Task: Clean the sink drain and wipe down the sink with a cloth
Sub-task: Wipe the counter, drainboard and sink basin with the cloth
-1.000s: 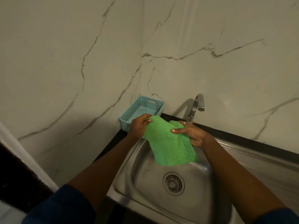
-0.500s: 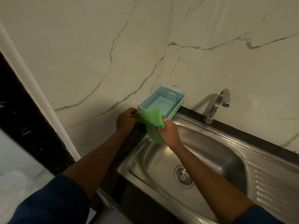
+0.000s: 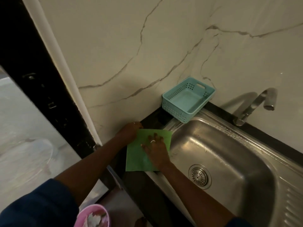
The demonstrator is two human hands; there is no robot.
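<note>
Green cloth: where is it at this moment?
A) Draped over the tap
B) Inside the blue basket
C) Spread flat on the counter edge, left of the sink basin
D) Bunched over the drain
C: the cloth lies spread out on the counter beside the sink basin. The right hand rests flat on it and the left hand is at its far corner.

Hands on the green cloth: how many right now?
2. The left hand holds the far left corner of the green cloth; the right hand presses flat on its middle, beside the sink.
</note>
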